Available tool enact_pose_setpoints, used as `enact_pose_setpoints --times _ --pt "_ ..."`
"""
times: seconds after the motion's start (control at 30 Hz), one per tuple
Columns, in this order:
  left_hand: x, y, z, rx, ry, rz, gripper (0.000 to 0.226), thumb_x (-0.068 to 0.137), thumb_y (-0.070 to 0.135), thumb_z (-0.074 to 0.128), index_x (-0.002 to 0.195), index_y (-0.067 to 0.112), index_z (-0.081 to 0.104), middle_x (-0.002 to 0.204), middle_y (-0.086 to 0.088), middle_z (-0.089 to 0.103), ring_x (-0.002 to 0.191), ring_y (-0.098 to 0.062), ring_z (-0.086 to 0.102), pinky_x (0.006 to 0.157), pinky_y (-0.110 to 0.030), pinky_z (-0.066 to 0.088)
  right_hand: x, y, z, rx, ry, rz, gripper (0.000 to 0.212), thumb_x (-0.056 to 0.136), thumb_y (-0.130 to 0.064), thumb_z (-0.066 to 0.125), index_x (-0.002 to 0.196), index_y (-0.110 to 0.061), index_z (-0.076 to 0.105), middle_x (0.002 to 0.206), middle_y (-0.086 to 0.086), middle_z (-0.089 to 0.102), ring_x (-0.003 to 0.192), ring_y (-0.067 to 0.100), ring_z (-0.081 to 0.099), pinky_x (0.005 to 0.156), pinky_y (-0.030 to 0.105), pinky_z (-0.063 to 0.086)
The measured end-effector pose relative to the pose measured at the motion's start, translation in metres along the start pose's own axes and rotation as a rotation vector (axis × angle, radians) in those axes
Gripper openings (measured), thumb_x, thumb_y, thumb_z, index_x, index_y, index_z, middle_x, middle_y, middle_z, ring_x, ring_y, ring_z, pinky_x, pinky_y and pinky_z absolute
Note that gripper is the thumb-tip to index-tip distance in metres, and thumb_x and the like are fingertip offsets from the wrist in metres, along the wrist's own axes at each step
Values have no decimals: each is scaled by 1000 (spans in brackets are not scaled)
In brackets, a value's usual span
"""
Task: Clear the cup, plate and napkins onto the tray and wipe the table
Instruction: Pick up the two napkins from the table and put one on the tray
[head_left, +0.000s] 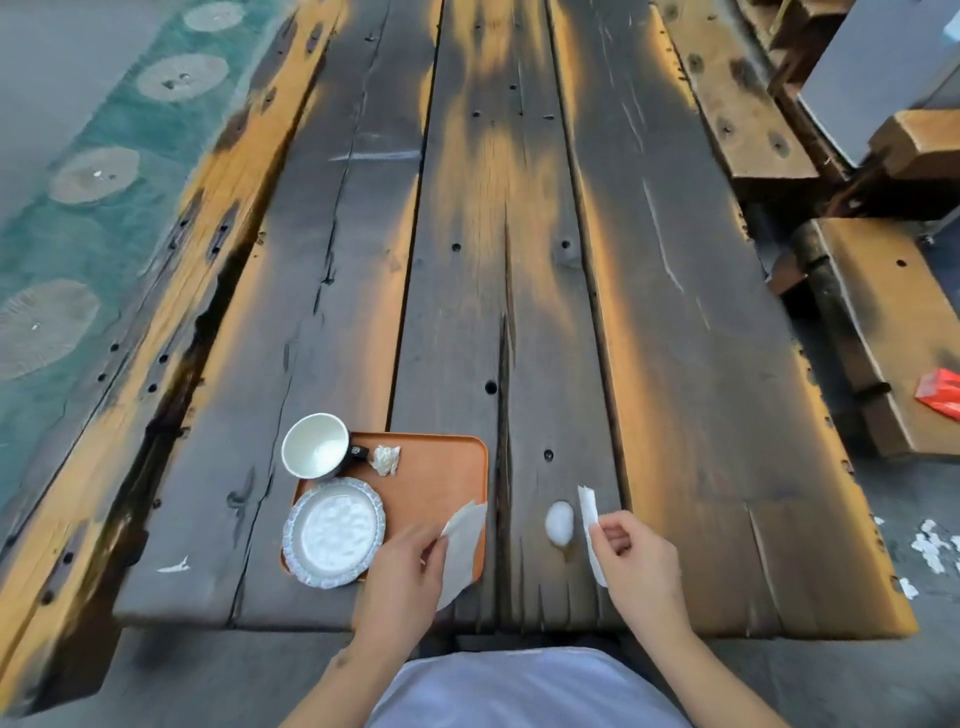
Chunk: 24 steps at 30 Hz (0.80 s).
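Observation:
An orange tray (436, 483) lies on the dark wooden table (675, 415) near its front edge. On the tray stand a white cup (316, 452) at the far left corner, a foil-rimmed white plate (335, 531) at the near left, and a crumpled napkin (386, 459). My left hand (402, 577) pinches a flat paper napkin (462, 545) over the tray's right edge. My right hand (636, 558) pinches a white tissue strip (589, 525) above the table. A white foamy blob (559, 524) sits on the wood between my hands.
Wooden benches (878, 332) run along the right side, with a red packet (940, 400) on one. White scraps (930, 551) lie on the floor at the right. A bench plank (171, 291) and teal patterned floor lie to the left.

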<state>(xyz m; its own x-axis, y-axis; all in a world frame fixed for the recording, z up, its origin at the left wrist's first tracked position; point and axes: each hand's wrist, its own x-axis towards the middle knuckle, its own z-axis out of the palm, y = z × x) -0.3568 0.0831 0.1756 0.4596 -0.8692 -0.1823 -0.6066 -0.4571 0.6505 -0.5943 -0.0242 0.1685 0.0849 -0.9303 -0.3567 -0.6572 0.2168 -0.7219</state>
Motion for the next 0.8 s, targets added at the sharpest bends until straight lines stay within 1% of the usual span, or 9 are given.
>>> enact_pose_setpoints --times 0.03,0.17,0.27,0.33,0.43,0.57,0.67,0.73,0.8 --pt "-5 -12 -7 -4 -16 -14 39 97 11 62 65 29 49 61 10 49 61 -8 48 57 -25 37 -8 -5 10 -2 6 11 15 91 -18 69 78 -25 66 73 -5 67 73 11 63 67 29 54" --pt "-29 -40 -31 -105 -51 -159 17 96 18 65 82 28 68 72 16 71 74 -1 66 66 -21 51 -39 -19 43 -29 -10 40 17 91 -18 66 77 -27 62 73 -3 65 72 13 62 68 33 56" --pt "-45 -49 -42 -185 -30 -228 22 94 18 69 81 36 65 72 24 71 79 8 66 63 -13 49 -61 -25 60 -52 -46 53 14 93 -21 62 80 -25 58 78 -7 66 75 9 62 66 29 53" --pt "-51 -53 -45 -197 -35 -238 20 95 18 67 81 33 67 78 29 70 80 4 67 64 -14 50 -68 -28 68 -67 -76 64 14 93 -21 61 81 -23 56 81 -7 66 77 9 62 65 29 54" --pt "-55 -58 -47 -183 -27 -232 19 97 17 64 83 28 69 78 23 69 78 -4 65 67 -23 53 -63 -29 76 -106 -105 41 14 94 -23 61 82 -25 54 83 -10 65 79 7 63 65 33 59" --pt "-48 -62 -50 -163 -5 -244 19 97 16 63 82 26 68 77 17 68 75 -10 62 63 -17 48 -44 -35 87 -108 -126 14 11 96 -24 58 86 -26 54 84 -11 64 77 7 63 60 32 59" --pt "-33 -68 -54 -107 -16 -253 16 97 17 62 83 25 67 76 19 67 73 -10 62 62 -19 47 -34 -38 96 -67 -157 21 10 94 -18 56 87 -25 55 85 -8 65 78 9 62 64 37 57" --pt "-21 -70 -52 -76 -19 -254 16 97 19 62 83 24 65 70 8 67 69 -15 61 61 -24 48 -30 -37 101 -64 -180 20 14 93 -16 56 86 -28 54 83 -9 64 77 11 62 65 40 58" --pt "-8 -64 -47 -90 -43 -254 15 98 20 61 83 24 63 67 3 66 68 -15 61 59 -23 46 -27 -35 103 -80 -220 22 13 92 -17 58 88 -29 53 84 -10 64 76 11 63 63 37 59"
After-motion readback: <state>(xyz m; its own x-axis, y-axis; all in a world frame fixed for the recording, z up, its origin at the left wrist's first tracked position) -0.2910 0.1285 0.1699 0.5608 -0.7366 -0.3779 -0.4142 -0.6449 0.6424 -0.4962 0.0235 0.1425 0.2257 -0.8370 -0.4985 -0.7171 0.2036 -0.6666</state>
